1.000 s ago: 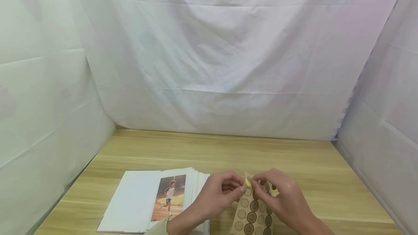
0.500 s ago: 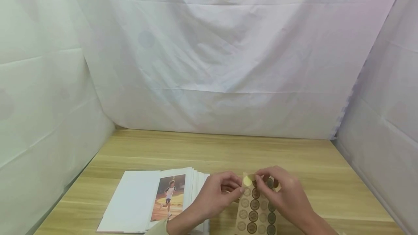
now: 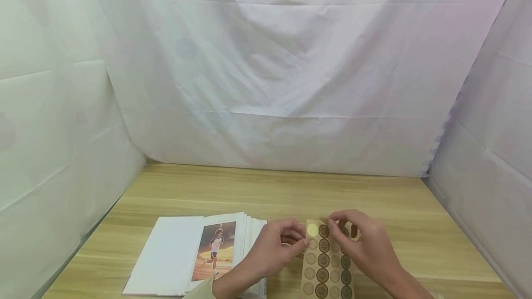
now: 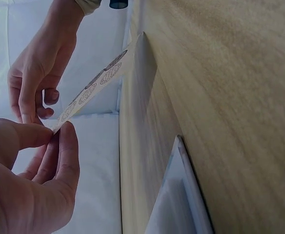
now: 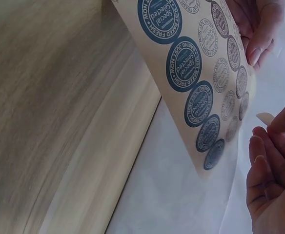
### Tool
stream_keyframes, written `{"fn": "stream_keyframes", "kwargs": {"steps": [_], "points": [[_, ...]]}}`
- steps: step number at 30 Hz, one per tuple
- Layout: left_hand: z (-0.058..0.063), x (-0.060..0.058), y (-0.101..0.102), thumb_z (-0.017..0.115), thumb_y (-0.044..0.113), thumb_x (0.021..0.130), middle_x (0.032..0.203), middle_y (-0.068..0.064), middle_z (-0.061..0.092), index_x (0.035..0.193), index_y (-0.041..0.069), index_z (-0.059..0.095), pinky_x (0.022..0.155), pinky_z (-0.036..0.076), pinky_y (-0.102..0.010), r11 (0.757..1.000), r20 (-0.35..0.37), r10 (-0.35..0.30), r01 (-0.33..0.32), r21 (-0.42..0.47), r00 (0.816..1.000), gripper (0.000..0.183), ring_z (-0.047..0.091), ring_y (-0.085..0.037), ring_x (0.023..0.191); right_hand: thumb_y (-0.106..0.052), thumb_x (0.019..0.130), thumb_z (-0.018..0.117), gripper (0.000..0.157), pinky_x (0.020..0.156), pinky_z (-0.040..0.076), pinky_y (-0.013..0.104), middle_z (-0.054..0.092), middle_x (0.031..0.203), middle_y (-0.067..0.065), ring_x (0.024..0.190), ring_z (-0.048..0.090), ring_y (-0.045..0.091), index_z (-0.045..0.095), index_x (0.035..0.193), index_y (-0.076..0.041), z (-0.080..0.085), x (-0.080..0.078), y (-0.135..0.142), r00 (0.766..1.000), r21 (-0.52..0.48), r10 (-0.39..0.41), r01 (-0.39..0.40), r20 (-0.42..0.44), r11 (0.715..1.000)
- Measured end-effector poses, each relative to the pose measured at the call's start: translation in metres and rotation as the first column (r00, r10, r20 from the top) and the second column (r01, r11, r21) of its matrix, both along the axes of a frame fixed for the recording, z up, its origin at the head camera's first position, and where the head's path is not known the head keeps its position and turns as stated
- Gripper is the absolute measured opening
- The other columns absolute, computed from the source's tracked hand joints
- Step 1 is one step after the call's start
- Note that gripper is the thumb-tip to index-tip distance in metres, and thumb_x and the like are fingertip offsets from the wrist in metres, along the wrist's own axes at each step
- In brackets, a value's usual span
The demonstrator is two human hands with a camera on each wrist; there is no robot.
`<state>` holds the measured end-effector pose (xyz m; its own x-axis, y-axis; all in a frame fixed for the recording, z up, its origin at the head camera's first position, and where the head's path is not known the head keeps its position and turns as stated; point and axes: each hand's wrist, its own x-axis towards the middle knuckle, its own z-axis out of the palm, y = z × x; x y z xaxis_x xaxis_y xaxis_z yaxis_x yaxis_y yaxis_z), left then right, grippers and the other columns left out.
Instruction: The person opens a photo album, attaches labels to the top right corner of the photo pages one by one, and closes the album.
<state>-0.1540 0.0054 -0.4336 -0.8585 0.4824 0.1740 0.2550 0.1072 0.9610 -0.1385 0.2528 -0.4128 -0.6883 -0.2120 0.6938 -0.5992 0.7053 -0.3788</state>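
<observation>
Shows kraft brown on the sticker sheet (image 3: 329, 266), banded with dark-ringed stickers (image 3: 322, 260) alternating with pale line-printed ones (image 3: 335, 260). Turns bright yellow at one round spot (image 3: 311, 230). Runs white over the album page (image 3: 166, 255), orange and brown through the runner photo (image 3: 214, 250). Streaks yellow-tan along the wooden tabletop (image 3: 274, 193); spreads white over the cloth backdrop (image 3: 266, 82).

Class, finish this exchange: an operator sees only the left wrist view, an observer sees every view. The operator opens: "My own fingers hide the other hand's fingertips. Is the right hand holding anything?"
Observer: Yes. In the right wrist view, the right hand pinches a small pale piece, probably a peeled sticker, apart from the sticker sheet.
Operator: And the pale corner at the bottom of my view?
Observer: Judging by the head view, it likely belongs to the open book, which displays a photo of a runner.
</observation>
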Motion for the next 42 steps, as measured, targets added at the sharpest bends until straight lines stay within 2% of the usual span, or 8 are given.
{"fn": "stream_keyframes", "kwargs": {"steps": [11,22,29,34,38,42], "points": [[-0.008,-0.006,0.0,0.084,0.017,0.095,0.09,-0.001,0.082,0.105,0.007,0.074,0.076,0.061,-0.018,0.989,-0.039,0.061,-0.065,-0.131,0.997,0.018,0.073,-0.001,0.078,-0.003,0.085,0.088,0.027,0.058,0.047,0.013,0.073,0.087,-0.021,0.071,0.059,-0.005,0.08,0.099,-0.025,-0.007,-0.001,0.003,1.0,0.018,-0.011,0.011,0.005,1.0],[-0.018,-0.004,0.002,0.09,0.014,0.087,0.088,0.002,0.081,0.12,0.002,0.072,0.069,0.061,-0.018,0.982,0.034,0.079,-0.072,-0.172,0.996,0.039,0.072,-0.003,0.073,-0.001,0.085,0.087,0.028,0.058,0.044,0.011,0.072,0.087,-0.021,0.071,0.057,-0.007,0.08,0.1,-0.024,-0.011,0.0,0.006,1.0,0.013,0.007,-0.007,-0.004,1.0],[-0.02,-0.005,-0.001,0.088,0.009,0.088,0.087,0.004,0.079,0.131,-0.002,0.066,0.068,0.06,-0.018,0.971,-0.013,0.091,-0.091,-0.221,0.996,0.05,0.07,-0.001,0.072,0.0,0.084,0.087,0.031,0.058,0.042,0.009,0.072,0.085,-0.02,0.071,0.057,-0.007,0.08,0.099,-0.025,-0.013,0.0,0.006,1.0,-0.011,0.013,-0.013,-0.012,1.0],[-0.022,-0.006,-0.001,0.086,0.003,0.087,0.089,0.001,0.077,0.133,-0.003,0.063,0.067,0.059,-0.017,0.964,-0.048,0.062,-0.072,-0.256,0.997,0.052,0.068,0.001,0.072,0.0,0.084,0.088,0.032,0.058,0.042,0.009,0.072,0.086,-0.02,0.071,0.057,-0.007,0.08,0.099,-0.026,-0.015,0.0,0.007,1.0,-0.014,0.013,-0.014,-0.011,1.0],[-0.022,-0.003,0.002,0.087,0.001,0.084,0.092,-0.002,0.072,0.13,-0.003,0.067,0.064,0.057,-0.014,0.94,-0.114,0.02,-0.057,-0.335,0.993,0.051,0.064,0.004,0.071,0.0,0.083,0.088,0.032,0.057,0.043,0.01,0.072,0.086,-0.02,0.071,0.057,-0.007,0.08,0.099,-0.027,-0.016,-0.001,0.008,1.0,-0.013,0.012,-0.012,-0.018,1.0],[-0.021,0.0,0.005,0.091,0.005,0.082,0.09,0.003,0.066,0.122,0.0,0.076,0.063,0.054,-0.011,0.883,-0.213,-0.013,-0.089,-0.462,0.977,0.043,0.058,0.005,0.071,0.0,0.083,0.087,0.033,0.057,0.043,0.012,0.072,0.086,-0.02,0.072,0.057,-0.006,0.079,0.099,-0.028,-0.017,-0.001,0.009,1.0,-0.014,0.012,-0.012,-0.019,1.0]]}}
